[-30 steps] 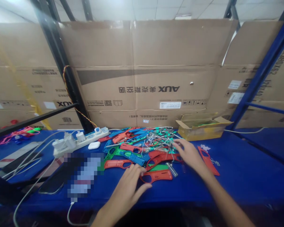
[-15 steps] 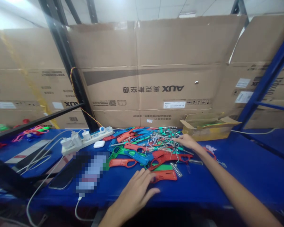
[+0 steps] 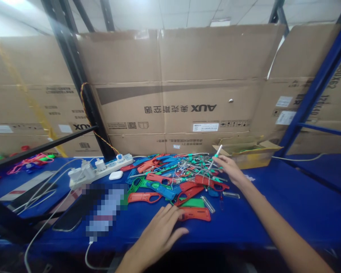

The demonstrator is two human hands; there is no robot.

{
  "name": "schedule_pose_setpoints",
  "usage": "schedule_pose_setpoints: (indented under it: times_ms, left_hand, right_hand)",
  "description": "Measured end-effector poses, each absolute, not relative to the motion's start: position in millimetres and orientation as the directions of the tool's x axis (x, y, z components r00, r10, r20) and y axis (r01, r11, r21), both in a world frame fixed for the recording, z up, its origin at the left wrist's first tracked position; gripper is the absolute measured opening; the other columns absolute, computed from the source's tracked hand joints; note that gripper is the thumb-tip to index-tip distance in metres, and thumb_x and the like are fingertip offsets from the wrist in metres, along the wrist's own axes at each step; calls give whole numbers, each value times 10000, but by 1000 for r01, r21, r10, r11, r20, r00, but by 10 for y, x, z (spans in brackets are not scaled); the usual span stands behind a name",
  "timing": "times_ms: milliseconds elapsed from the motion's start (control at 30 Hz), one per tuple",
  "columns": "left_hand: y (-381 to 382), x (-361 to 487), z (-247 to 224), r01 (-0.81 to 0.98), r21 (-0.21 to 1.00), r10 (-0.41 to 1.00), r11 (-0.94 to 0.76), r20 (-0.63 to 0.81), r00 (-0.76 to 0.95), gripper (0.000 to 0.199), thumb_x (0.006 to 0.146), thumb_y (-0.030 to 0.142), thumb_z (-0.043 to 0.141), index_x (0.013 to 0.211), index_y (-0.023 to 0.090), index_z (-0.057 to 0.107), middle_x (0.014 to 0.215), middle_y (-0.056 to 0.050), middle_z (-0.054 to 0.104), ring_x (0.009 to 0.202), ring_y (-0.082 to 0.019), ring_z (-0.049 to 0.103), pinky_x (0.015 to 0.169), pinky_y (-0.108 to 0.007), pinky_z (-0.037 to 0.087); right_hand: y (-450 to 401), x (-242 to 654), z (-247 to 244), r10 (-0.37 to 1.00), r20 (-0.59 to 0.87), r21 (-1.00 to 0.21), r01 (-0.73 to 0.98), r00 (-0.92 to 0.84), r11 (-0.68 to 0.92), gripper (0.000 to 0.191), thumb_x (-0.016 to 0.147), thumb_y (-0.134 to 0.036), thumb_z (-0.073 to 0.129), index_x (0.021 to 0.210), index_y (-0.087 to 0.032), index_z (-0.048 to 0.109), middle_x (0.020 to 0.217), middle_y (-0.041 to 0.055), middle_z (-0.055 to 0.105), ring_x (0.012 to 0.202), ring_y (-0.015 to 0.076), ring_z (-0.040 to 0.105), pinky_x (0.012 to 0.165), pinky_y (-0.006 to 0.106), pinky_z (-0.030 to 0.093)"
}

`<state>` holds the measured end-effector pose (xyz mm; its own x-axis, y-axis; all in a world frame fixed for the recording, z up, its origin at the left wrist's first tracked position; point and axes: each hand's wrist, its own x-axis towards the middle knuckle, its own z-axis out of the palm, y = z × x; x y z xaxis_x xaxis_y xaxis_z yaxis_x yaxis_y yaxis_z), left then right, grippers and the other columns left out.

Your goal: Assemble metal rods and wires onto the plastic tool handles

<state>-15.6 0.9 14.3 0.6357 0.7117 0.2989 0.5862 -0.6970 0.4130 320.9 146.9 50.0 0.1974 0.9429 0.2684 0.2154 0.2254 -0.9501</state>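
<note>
My left hand [image 3: 163, 231] lies over the near table edge, its thumb apart. Its fingertips rest on the left end of a red lighter casing [image 3: 197, 213], without closing round it. My right hand [image 3: 229, 168] pinches a thin metal lighter rod with a green fitting [image 3: 216, 154], tilted up above the pile. Under and left of it lies a tangle of similar rods with green ends and white wires [image 3: 189, 167]. Red, blue and green lighter casings are heaped in front, among them a blue casing [image 3: 163, 189]. Clear fuel tanks [image 3: 208, 204] lie near the right side.
A yellow-taped open carton [image 3: 250, 157] stands at the back right. On the left are a white power strip [image 3: 102, 168] with plugs and cables, a white earphone case [image 3: 116, 175], and phones, one with a blurred screen [image 3: 106, 210]. Cardboard [image 3: 173, 68] walls off the back.
My right hand has lifted a metal lighter rod out of the tangle, raising it upright and tilted. My left hand stays by the red casing. The view has shifted slightly.
</note>
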Motion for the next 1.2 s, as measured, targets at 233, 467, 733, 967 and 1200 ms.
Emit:
schedule_pose_setpoints:
  times_ms: [233,467,733,967,1200]
  left_hand:
    - [16,-152,108,595,417,717,-687,259,647,363,1060,468,515,1371,280,518,1384,-74,633,1340,-313,563,1149,-596,419]
    - [3,-161,102,592,404,711,-697,285,643,351,1062,465,512,1360,280,531,1373,-74,641,1331,-310,575,1136,-568,447]
    - [10,-164,99,592,381,700,-711,296,650,342,1069,447,505,1363,275,530,1376,-69,642,1316,-303,587,1126,-571,458]
    - [1,-158,121,601,362,699,-713,301,648,305,1072,413,509,1345,281,538,1344,-50,655,1273,-283,613,1124,-536,469]
    - [9,-142,130,587,341,678,-734,333,655,288,1071,371,519,1340,270,544,1307,-55,663,1227,-276,625,1084,-505,496]
  right_hand:
    - [1431,3225,610,807,436,-898,131,398,420,600,693,-725,776,922,-206,579,742,42,752,642,188,700,577,277,533]
    - [1391,3199,654,770,457,-872,51,445,487,606,729,-743,744,962,-227,526,702,6,754,497,161,678,505,264,539]
    - [1372,3291,693,795,407,-882,-31,449,470,623,730,-801,704,869,-236,484,667,-7,741,330,91,545,348,205,447]
    - [1364,3296,667,838,365,-922,33,406,385,643,711,-798,717,905,-239,465,598,-18,724,297,115,547,290,194,389]
    - [1350,3244,608,878,332,-943,136,344,304,614,736,-708,747,1004,-228,474,633,11,760,294,150,574,264,211,390]
